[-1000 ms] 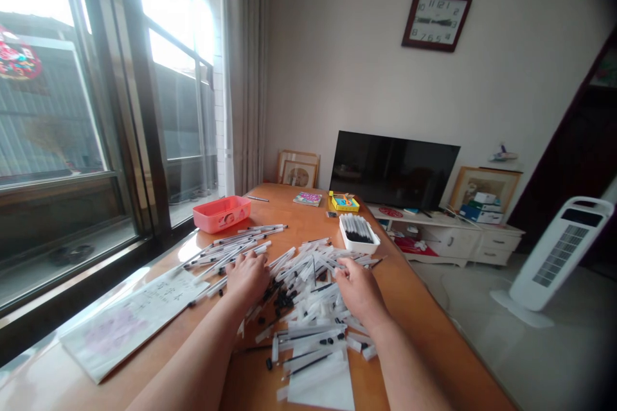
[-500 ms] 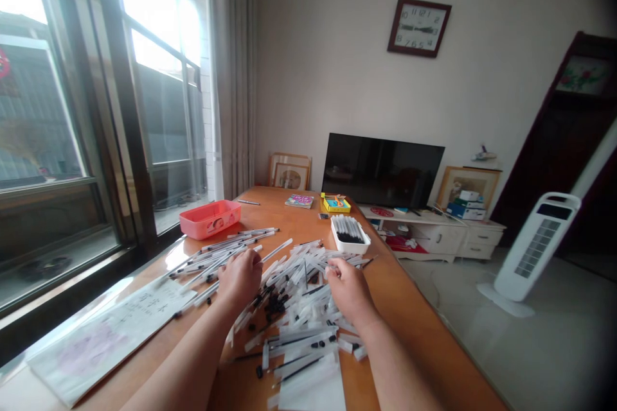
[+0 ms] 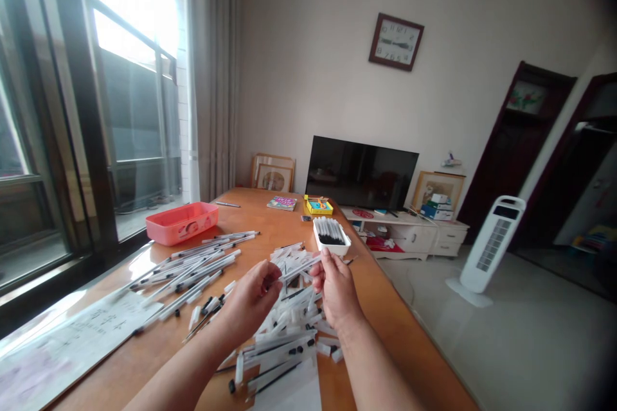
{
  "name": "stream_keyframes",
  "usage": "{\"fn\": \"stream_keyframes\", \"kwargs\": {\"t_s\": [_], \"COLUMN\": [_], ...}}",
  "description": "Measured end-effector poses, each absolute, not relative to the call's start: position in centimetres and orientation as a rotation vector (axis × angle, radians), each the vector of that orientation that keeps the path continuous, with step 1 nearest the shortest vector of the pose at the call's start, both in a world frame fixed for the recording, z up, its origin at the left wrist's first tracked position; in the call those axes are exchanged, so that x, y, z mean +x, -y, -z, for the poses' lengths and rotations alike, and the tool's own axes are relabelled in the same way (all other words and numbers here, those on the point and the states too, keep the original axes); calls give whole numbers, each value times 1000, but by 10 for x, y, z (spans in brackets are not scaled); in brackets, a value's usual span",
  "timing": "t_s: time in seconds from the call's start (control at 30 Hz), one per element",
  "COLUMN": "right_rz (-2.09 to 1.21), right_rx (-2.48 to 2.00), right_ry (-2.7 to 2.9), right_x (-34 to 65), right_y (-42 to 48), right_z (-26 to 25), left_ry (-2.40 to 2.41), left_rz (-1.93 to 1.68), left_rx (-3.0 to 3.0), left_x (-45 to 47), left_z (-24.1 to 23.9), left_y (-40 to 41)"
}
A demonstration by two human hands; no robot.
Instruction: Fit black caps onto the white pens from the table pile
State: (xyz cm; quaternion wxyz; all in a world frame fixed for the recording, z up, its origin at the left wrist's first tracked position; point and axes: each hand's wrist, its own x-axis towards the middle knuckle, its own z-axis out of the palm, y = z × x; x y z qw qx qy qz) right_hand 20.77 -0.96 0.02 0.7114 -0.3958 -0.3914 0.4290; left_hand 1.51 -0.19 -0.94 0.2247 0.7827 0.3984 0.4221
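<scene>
Both my hands are raised a little above a heap of clear pen barrels and black pen parts (image 3: 289, 327) on the wooden table (image 3: 385, 314). My left hand (image 3: 253, 298) pinches one end of a clear pen barrel (image 3: 297, 266). My right hand (image 3: 334, 286) is closed around the other end, fingers curled. A second spread of assembled pens (image 3: 197, 263) lies to the left of my left hand. A white tray (image 3: 330, 236) filled with pens stands just beyond my right hand.
A pink plastic tray (image 3: 182, 222) sits near the window side. A printed paper sheet (image 3: 67, 340) lies at the near left. A white sheet (image 3: 294, 392) lies under the near pens. Books and a yellow box (image 3: 318, 206) rest at the far end. A white tower fan (image 3: 486, 247) stands on the floor at right.
Both hands have lifted out of the pen heap and come together, now holding one pen barrel between them. The camera has swung to the right.
</scene>
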Motion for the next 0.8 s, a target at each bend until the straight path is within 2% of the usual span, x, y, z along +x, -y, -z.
{"fn": "stream_keyframes", "kwargs": {"t_s": [0.6, 0.8], "right_rz": [-976, -989], "right_rx": [-839, -857], "right_ry": [875, 792], "right_x": [189, 185], "right_y": [17, 14], "right_z": [2, 6], "left_ry": [-999, -1169], "left_rz": [-985, -1019], "left_rx": [2072, 2120], "left_x": [37, 39], "left_z": [-12, -12], "left_y": [27, 30]}}
